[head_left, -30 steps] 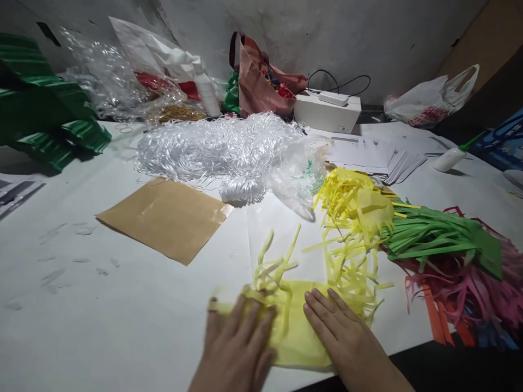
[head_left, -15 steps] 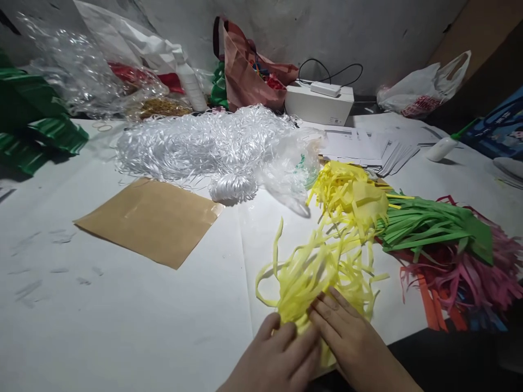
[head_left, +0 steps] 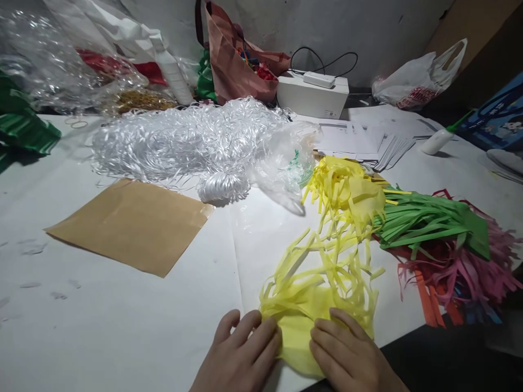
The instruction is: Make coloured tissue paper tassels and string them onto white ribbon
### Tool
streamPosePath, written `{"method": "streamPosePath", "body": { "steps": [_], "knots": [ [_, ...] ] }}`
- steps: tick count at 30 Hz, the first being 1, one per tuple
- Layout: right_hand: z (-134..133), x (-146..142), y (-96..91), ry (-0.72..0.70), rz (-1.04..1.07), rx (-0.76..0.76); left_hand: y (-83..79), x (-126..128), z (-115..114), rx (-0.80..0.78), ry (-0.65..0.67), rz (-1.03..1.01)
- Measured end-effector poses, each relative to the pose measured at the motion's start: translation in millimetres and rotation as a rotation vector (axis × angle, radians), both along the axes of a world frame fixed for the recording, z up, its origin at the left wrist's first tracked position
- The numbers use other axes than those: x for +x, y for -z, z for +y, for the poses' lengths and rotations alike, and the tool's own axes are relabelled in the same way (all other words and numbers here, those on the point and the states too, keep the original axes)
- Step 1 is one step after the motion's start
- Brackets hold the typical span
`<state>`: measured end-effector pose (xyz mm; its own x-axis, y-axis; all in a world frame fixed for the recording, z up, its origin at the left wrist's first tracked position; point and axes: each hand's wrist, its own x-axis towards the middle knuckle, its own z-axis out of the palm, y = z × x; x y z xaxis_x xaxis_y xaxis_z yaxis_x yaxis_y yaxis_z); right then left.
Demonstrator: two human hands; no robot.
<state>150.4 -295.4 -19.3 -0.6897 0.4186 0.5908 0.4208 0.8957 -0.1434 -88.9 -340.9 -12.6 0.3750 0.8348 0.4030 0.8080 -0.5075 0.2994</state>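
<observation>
A yellow fringed sheet (head_left: 298, 337) of thin crepe-like material lies at the table's near edge, its solid band toward me and its cut strips fanning away. My left hand (head_left: 247, 348) has bent fingers closed at the band's left side. My right hand (head_left: 347, 348) rests over the band's right side, fingers together and gripping it. Both thumbs are hidden. Past the strips lies a second, brighter yellow fringe bundle (head_left: 347, 190). Beside that are a green fringe bundle (head_left: 425, 218) and a pink one (head_left: 478, 267).
A brown paper sheet (head_left: 131, 226) lies left of centre. Behind it spreads a heap of white ribbon (head_left: 180, 141). Papers (head_left: 347, 141), a glue bottle (head_left: 437, 142), a white box (head_left: 314, 95) and a salmon bag (head_left: 232, 65) stand farther back. Orange strips (head_left: 429, 299) hang at the right edge.
My hands have moved apart, the left one leftward. The yellow sheet's band, bunched and mostly covered before, now lies spread between them. The view has shifted slightly.
</observation>
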Motion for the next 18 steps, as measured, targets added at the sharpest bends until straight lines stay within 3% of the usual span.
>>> {"method": "streamPosePath", "body": {
  "steps": [3, 9, 14, 18],
  "knots": [
    [-3.6, -2.4, 1.7, 0.048, 0.014, -0.070, -5.0, -0.9, 7.6, -0.025, 0.028, 0.020],
    [-11.9, -13.2, 10.5, 0.272, 0.269, -0.197, -21.7, -1.8, 32.4, -0.175, 0.029, 0.218],
    [-6.3, -21.9, 5.0, 0.418, 0.203, -0.287, -19.2, -8.2, 48.4, -0.261, -0.013, 0.191],
    [2.6, -27.8, 5.9, 0.532, 0.140, -0.262, -13.4, -13.0, 53.9, -0.345, 0.000, 0.080]
  ]
}}
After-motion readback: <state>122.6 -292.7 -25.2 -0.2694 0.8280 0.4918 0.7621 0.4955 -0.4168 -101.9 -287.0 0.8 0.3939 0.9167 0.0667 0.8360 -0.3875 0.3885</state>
